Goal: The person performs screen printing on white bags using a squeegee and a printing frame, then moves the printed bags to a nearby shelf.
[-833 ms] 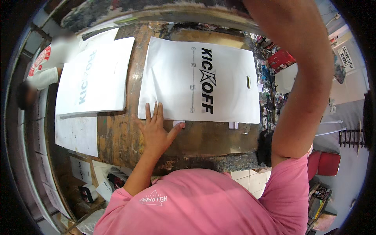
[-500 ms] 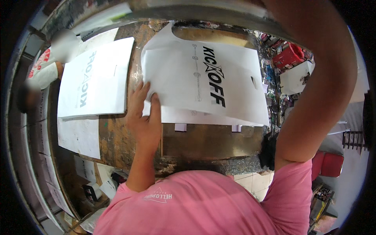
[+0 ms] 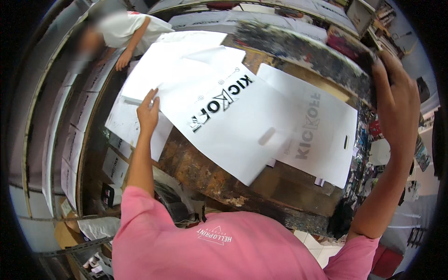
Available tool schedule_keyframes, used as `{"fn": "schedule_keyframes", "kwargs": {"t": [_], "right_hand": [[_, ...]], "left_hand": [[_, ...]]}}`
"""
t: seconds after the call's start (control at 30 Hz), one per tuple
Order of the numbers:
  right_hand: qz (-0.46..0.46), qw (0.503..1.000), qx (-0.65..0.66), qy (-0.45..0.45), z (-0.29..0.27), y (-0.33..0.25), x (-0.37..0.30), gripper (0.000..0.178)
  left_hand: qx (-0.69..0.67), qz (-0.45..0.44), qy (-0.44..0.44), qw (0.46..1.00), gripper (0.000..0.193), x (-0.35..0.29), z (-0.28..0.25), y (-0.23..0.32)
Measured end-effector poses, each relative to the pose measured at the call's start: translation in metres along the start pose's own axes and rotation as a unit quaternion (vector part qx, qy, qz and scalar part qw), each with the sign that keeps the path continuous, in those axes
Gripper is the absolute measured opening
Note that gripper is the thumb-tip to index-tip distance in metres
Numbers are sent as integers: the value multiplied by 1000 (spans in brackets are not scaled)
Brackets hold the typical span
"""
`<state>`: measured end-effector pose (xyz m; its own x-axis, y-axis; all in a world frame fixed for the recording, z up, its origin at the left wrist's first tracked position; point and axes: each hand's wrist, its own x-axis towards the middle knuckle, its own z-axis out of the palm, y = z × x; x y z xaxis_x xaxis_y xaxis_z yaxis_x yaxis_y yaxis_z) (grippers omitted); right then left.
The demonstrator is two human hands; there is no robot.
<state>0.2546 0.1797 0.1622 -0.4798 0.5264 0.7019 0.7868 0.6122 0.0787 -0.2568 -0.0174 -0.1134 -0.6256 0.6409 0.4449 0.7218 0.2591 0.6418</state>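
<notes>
My left hand (image 3: pixel 148 112) pinches the left edge of a white flat bag (image 3: pixel 238 135) with black lettering and a cut-out handle. This bag lies slanted, partly over a white stack (image 3: pixel 151 70) and partly over another white bag (image 3: pixel 326 140). That second bag rests on the work board, its grey lettering fainter and its handle slot at the right. Raised at the right, my right hand (image 3: pixel 396 98) has its fingers curled at the end of a dark, paint-smeared frame (image 3: pixel 298 56); the exact contact is blurred.
A co-worker in a white top (image 3: pixel 133 32) stands at the far left, one hand (image 3: pixel 123 59) near the stack. The worn wooden table (image 3: pixel 200 163) is stained. Racks (image 3: pixel 86 126) with white sheets line the left. Small pale tabs (image 3: pixel 319 181) stick out at the board's near edge.
My left hand has drawn the upper printed bag leftward off the board, uncovering the bag beneath. My view has turned, and my right hand has come into sight.
</notes>
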Motion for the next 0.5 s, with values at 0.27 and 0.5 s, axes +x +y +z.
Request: {"fn": "schedule_keyframes", "kwargs": {"t": [0.27, 0.5], "right_hand": [[40, 999, -24, -7, -9, -19, -26, 45], [26, 946, 87, -310, 12, -47, -150, 43]], "left_hand": [[38, 45, 19, 998, 66, 36, 9, 84], [-793, -258, -300, 462, 95, -181, 22, 257]]}}
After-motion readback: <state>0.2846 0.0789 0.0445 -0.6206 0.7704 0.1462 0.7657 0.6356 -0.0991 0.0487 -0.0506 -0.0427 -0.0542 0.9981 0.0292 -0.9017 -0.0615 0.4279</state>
